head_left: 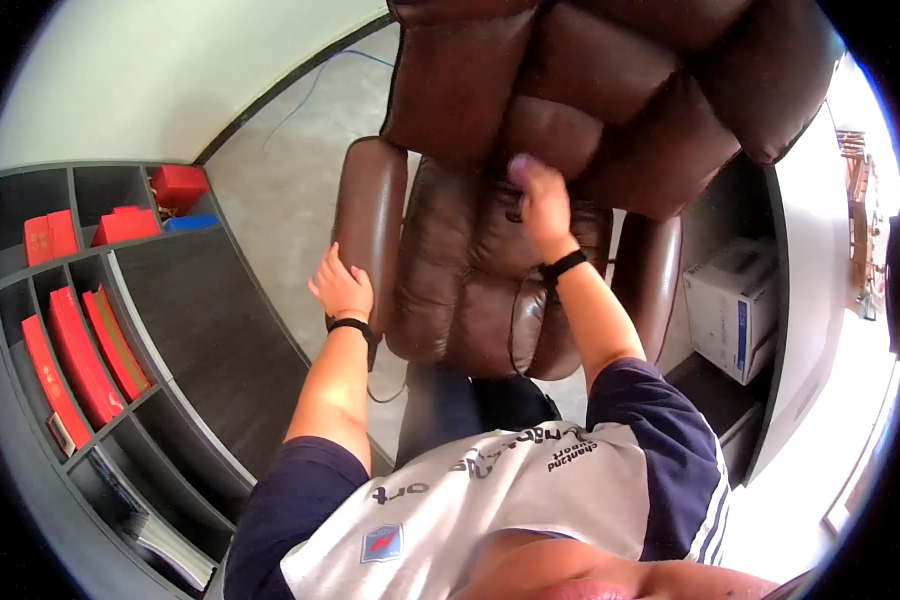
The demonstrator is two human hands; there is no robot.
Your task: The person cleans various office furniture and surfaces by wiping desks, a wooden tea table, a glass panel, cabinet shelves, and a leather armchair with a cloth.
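A brown leather armchair (440,250) with a padded seat and a tufted backrest (610,90) stands in front of me. My left hand (343,287) lies on the front end of its left armrest (370,195), fingers apart and holding nothing. Over the seat, close to the foot of the backrest, my right hand (547,205) is closed round a small purple thing (519,168). Motion blur and my fingers hide what kind of thing it is. Whether it touches the leather, I cannot tell. The right armrest (650,270) is partly behind my forearm.
Left of me is a dark shelf unit (220,340) with several red folders (80,355) and red boxes (178,188). A white carton (735,310) sits in a cabinet at the right. Along the wall, a blue cable (315,85) runs on the grey floor (280,190).
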